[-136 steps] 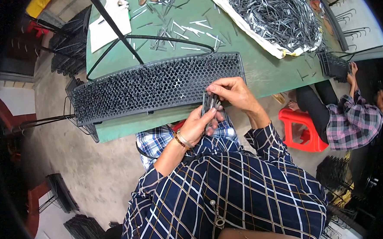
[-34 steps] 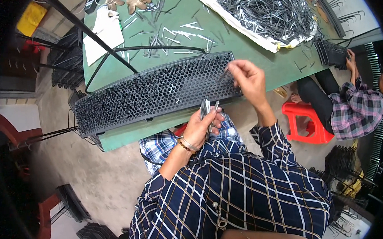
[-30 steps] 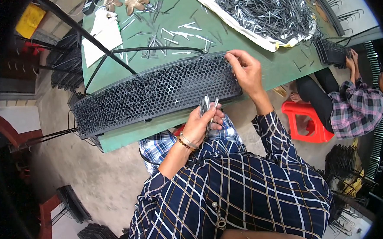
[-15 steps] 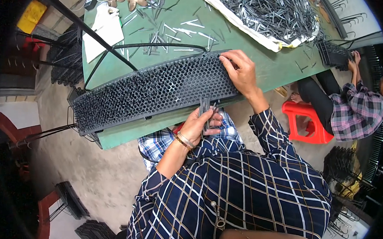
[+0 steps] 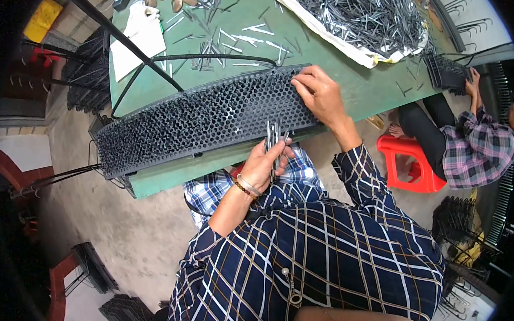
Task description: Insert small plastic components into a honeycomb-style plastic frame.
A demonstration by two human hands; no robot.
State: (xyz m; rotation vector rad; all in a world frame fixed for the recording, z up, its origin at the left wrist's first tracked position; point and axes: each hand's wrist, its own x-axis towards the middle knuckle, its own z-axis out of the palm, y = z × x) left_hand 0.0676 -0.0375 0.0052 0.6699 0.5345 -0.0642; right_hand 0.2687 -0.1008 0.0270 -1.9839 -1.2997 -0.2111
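A long black panel [image 5: 208, 122] full of small round holes lies across the near edge of the table, tilted up toward its right end. Many holes on its left and middle hold short dark pieces; toward the right the holes look bare. In my left hand [image 5: 261, 165], closed just below the panel's near edge, is a loose bundle of thin grey strips [image 5: 275, 134] pointing away from me. My right hand [image 5: 323, 97] bends over the panel's far right corner, thumb and forefinger pinched; whatever they hold is too small to make out.
Loose strips [image 5: 251, 41] lie scattered on the green table [image 5: 370, 93]. A white sack [image 5: 374, 61] heaped with strips stands at the far right. Black rods [image 5: 129, 42] cross over the table's left side. At right a co-worker [image 5: 471, 149] sits by a red stool [image 5: 405, 161].
My right hand has shifted slightly left and up along the panel's right end. The strips in my left hand have spread and moved a little away from me, its fingers more curled.
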